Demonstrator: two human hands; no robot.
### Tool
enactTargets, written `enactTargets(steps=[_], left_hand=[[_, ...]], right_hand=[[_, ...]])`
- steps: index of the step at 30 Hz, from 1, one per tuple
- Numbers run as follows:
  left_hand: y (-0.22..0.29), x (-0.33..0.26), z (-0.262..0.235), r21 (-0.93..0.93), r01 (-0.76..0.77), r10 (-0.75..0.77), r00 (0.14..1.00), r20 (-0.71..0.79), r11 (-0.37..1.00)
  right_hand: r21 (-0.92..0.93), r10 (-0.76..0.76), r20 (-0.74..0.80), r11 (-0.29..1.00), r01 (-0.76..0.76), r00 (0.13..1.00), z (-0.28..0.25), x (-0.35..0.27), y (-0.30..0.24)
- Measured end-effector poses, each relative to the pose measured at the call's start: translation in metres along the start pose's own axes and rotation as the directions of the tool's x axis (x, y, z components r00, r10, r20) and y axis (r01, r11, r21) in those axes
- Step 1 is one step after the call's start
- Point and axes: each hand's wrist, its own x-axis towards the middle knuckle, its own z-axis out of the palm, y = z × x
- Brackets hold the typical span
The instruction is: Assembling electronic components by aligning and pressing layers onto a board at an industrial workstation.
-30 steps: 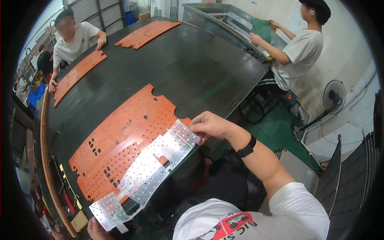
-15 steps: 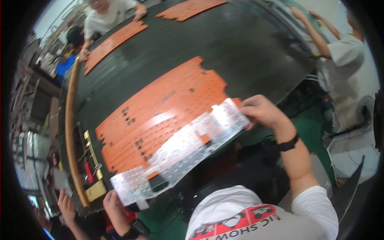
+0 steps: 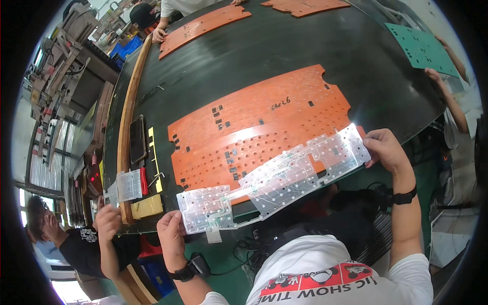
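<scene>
A long, clear membrane circuit sheet (image 3: 284, 178), with pale traces and many small dots, is stretched between my two hands. My left hand (image 3: 173, 231) pinches its left end, near a small tail hanging from the lower edge. The upper right corner is held between the thumb and fingers of my right hand (image 3: 386, 150). Under and beyond the sheet lies an orange board (image 3: 264, 117) with rows of holes and small black patches. The sheet covers part of the board's near edge; whether the two touch, I cannot tell.
A wooden bar (image 3: 133, 96) edges the dark table on the left. Beside it lie a phone (image 3: 138, 140), a red-handled tool (image 3: 144, 180) and a yellow block (image 3: 147, 207). Co-workers handle a far orange board (image 3: 203, 25), a green board (image 3: 419, 48) and a small clear sheet (image 3: 129, 185).
The view has shifted, so the table's things appear farther right. Both hands still hold the membrane circuit sheet. At left, a co-worker's small clear sheet has come to the wooden bar's near end.
</scene>
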Motion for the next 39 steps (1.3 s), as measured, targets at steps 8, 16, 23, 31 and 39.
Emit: enactTargets(steps=[8, 16, 23, 31, 39], left_hand=[[-0.001, 0.002, 0.001, 0.025, -0.009, 0.009, 1.000, -0.001, 1.000], [-0.004, -0.001, -0.003, 0.035, -0.040, 0.039, 0.999, 0.016, 0.999], [0.003, -0.003, 0.003, 0.046, -0.028, 0.027, 1.000, 0.012, 0.999], [0.016, -0.003, 0.003, 0.055, -0.082, 0.080, 0.996, 0.045, 0.995], [0.019, 0.013, 0.001, 0.187, -0.096, 0.090, 0.995, 0.040, 0.978]], right_hand=[[0.000, 0.003, -0.029, 1.000, -0.003, 1.000, 0.001, 0.000, 0.002], [-0.023, -0.023, -0.055, 0.999, 0.022, 0.998, 0.005, -0.002, 0.001], [-0.024, -0.020, -0.075, 1.000, 0.018, 0.997, 0.004, -0.003, 0.002], [-0.058, -0.002, -0.084, 0.998, -0.003, 0.996, 0.002, -0.006, 0.000], [-0.096, -0.058, -0.040, 0.994, 0.054, 0.998, 0.004, -0.007, -0.001]])
